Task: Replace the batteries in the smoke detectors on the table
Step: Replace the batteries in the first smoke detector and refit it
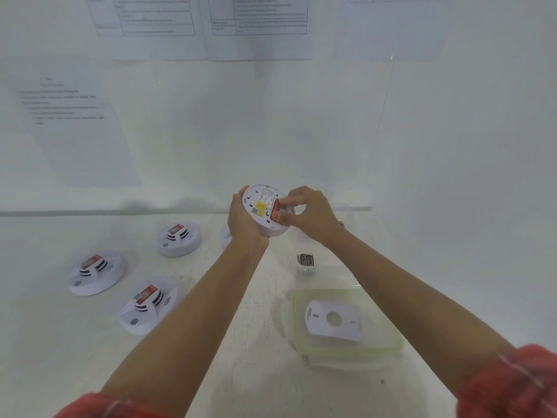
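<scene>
- Head view: the left hand (244, 220) cups a white smoke detector (261, 197) by its left edge and holds it above the table (241, 342), with its back turned toward the camera.
- The right hand (310, 214) pinches a red battery (275, 210) between thumb and curled fingers, at the compartment in the detector's back.
- Three more detectors lie on the table to the left: a far one (178, 239), a left one (95, 273) and a near one (147, 306), each with a red label on top.
- A dark battery pack (305, 258) lies under the right forearm.
- Near the right arm is a clear, green-rimmed container (298, 315), with a white mounting plate (333, 319) on it.
</scene>
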### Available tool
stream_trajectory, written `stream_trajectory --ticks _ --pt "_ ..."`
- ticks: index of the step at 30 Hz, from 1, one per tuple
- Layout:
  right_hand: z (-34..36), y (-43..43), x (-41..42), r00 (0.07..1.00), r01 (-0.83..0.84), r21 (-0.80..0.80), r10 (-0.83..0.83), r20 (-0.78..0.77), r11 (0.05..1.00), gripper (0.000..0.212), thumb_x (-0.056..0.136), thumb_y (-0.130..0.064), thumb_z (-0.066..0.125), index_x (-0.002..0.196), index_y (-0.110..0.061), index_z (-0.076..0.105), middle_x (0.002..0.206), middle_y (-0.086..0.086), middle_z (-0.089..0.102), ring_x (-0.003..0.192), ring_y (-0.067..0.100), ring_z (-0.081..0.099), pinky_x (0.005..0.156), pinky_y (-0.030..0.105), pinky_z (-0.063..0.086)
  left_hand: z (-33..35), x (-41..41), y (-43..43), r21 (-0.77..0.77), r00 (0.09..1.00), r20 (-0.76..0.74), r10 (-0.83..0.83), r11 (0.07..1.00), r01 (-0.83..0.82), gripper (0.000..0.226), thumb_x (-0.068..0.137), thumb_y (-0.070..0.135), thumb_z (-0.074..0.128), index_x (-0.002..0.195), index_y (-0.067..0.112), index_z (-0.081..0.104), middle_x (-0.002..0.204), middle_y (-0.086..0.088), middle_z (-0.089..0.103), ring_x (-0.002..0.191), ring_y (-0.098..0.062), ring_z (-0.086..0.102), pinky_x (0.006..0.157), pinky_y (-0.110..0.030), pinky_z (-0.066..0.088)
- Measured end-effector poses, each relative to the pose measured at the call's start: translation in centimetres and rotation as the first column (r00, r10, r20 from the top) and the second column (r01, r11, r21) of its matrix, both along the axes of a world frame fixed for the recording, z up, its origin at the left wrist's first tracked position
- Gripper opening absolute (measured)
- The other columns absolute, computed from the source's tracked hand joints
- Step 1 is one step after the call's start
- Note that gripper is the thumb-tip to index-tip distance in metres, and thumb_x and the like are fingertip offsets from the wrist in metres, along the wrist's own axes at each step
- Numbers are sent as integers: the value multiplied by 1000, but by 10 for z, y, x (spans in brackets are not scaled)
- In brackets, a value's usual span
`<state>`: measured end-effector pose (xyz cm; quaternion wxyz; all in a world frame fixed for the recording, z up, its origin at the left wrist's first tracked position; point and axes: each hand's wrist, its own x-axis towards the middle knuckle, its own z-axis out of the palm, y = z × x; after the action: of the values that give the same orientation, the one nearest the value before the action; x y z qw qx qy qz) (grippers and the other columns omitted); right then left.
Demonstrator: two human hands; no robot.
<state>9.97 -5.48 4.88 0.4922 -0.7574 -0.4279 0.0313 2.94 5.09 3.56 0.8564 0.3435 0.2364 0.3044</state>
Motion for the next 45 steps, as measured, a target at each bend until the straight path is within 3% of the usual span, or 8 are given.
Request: stream_trajectory --ticks 7,16,20,25,30,33,35,45 --pt "-8 10 11 1000 4 2 -3 -25 1000 39 71 -21 80 106 -6 71 97 -3 52 79 -1 47 67 0 36 0 7 5 11 999 18 37 999 -38 26 92 28 48 70 17 54 54 0 63 43 -14 62 62 -29 51" --pt "13 16 73 986 46 -144 -68 -152 989 28 85 -4 64 112 0 66 114 20 66 93 16 57 75 18 43 -6 16 29 -31 992 13 123 992 -122 23 96 30 44 82 19 58 98 -8 62 91 -28 60 90 -44 48" --pt "-2 31 97 995 26 -669 42 85 743 40 84 -12 67 121 0 60 126 15 60 115 26 56 88 22 40 -11 25 38 -13 994 -5 111 994 -111 25 97 34 42 90 18 59 99 -10 62 90 -27 60 87 -41 49" --pt "-18 48 99 974 -29 -852 205 92 523 49 88 -21 62 130 2 52 139 15 47 128 28 46 104 32 38 -19 33 43 -36 994 -1 111 993 -111 29 97 34 42 83 18 61 85 -6 67 82 -25 60 88 -39 47" --pt "-18 56 99 951 -24 -888 284 120 458 38 87 -13 61 121 3 58 104 12 61 96 30 61 45 13 49 -24 37 44 -25 997 -24 79 997 -79 29 96 35 42 84 18 62 82 -5 68 81 -24 61 87 -38 47" --pt "-20 56 100 954 -11 -869 264 139 495 35 85 -14 64 115 4 60 84 6 57 64 22 54 39 13 46 -27 38 46 -36 996 -26 89 995 -89 27 96 36 42 87 19 62 88 -5 67 83 -24 61 87 -38 47" --pt "-24 55 103 959 -29 -836 251 131 548 38 80 -21 69 107 5 65 100 16 66 81 28 61 67 29 53 -29 38 47 -40 995 -31 90 995 -91 27 96 36 42 93 18 62 93 -6 65 85 -25 61 87 -39 47" --pt "27 32 81 987 -131 -264 100 -128 956 40 55 -9 87 82 -12 59 89 14 71 81 25 66 85 41 52 -23 34 41 -6 994 11 106 994 -106 23 95 33 44 91 18 61 95 -8 64 85 -26 60 91 -46 45"
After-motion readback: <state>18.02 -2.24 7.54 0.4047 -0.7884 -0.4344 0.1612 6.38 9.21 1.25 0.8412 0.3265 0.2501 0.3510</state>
